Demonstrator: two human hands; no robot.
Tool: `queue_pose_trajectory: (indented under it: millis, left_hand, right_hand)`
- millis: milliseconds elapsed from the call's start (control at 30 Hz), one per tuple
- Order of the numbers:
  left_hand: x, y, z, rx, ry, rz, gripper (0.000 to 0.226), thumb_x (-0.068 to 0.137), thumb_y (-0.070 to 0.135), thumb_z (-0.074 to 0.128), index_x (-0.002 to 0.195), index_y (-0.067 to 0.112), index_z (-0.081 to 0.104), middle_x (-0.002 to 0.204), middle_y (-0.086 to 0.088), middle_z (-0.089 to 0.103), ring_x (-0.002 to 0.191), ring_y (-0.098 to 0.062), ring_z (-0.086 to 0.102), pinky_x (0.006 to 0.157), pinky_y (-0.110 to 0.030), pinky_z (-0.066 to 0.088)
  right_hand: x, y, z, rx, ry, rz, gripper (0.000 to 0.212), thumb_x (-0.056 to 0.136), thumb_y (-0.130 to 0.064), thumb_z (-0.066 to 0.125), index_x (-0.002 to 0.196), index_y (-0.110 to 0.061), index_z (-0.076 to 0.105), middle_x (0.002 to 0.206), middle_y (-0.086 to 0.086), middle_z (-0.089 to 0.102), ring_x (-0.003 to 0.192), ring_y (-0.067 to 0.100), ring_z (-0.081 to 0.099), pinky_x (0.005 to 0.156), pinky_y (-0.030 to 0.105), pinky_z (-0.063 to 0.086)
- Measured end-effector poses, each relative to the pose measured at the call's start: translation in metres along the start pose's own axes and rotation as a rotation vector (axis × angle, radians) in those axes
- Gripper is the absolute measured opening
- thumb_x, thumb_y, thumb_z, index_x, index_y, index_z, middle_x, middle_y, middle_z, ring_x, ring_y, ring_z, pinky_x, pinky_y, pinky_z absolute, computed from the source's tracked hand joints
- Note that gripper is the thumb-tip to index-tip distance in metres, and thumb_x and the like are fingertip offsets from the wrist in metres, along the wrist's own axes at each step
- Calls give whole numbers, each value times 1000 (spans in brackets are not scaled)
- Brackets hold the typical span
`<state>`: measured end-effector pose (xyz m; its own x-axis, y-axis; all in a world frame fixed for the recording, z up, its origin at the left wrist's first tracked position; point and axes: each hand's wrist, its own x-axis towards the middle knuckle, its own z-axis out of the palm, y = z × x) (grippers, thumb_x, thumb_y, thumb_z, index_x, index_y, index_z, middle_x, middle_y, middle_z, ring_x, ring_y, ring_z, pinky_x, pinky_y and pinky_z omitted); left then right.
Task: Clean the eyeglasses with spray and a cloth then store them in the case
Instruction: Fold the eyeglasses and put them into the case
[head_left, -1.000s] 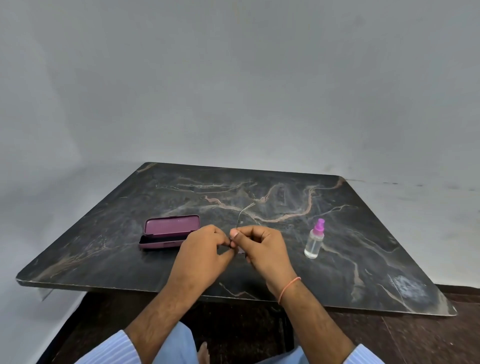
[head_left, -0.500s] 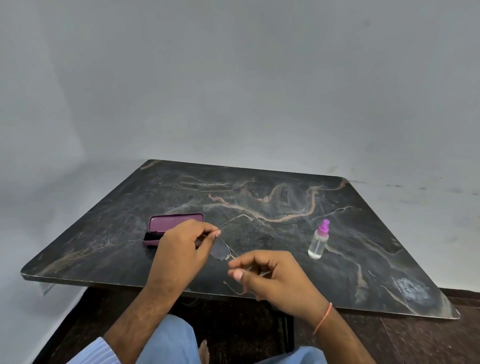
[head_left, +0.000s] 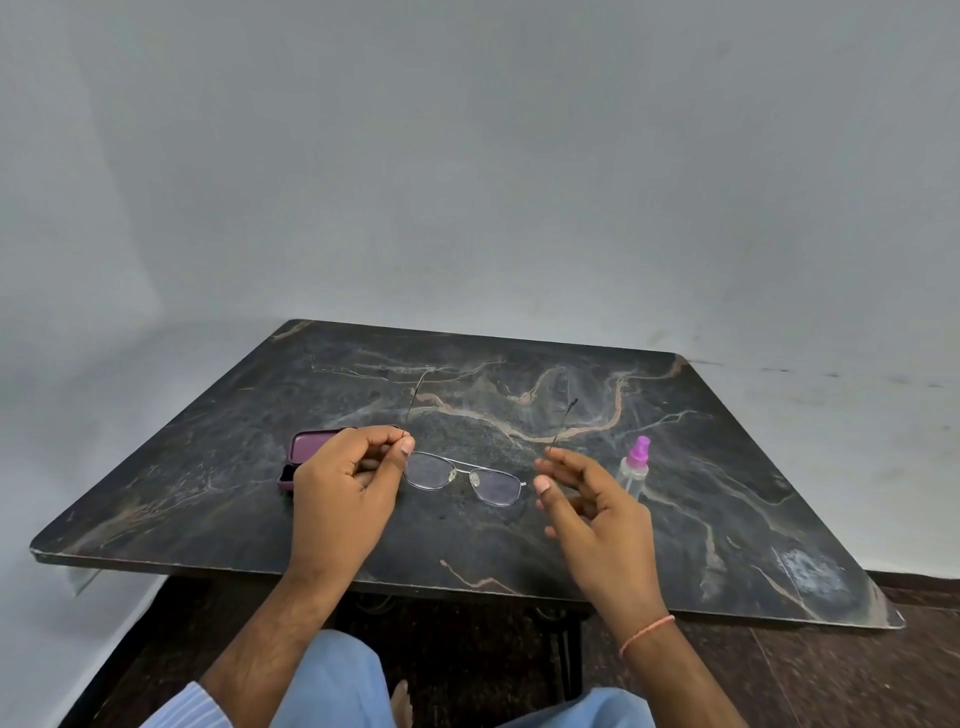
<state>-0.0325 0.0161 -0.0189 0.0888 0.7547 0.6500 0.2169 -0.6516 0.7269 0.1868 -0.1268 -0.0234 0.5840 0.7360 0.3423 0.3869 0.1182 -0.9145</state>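
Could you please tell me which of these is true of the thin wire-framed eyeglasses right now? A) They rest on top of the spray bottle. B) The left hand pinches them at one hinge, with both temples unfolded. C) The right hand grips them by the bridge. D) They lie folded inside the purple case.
B: the left hand pinches the thin wire-framed eyeglasses at their left hinge, both temples pointing away.

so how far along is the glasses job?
Early. Done: case lies open on the table, and the glasses are out with both temples unfolded. In hand: left hand pinches the frame's left corner; right hand is open beside the other corner. Left: spray bottle stands untouched, no cloth is visible, then wiping and casing.
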Motion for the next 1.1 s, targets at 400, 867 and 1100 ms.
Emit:
queue_pose_trajectory:
  millis: [400,867,1100]
  left_hand:
    - [2,2,-6,-160,-37,-33,14,93,33,80,107,29,83,103,23,82,90,1,81,79,-7,60]
    - [22,4,-25,-202,-328,-33,23,84,33,85,107,29,89,103,16,87,98,-6,84,93,-27,66]
    - [27,7,-30,-201,-382,-36,24,84,41,84,106,34,89,98,16,87,92,-8,85,90,-32,68]
  right_hand:
    - [7,-7,8,-78,40,-369,37,99,-11,77,131,-29,77,88,-11,78,80,14,75,74,35,64]
    - [16,-28,-13,-746,-266,-689,50,95,2,75,138,-24,76,105,1,74,76,22,73,61,33,60]
    - [26,-36,-14,-865,-385,-711,42,102,-12,68,140,-30,73,109,2,71,81,29,73,64,45,60]
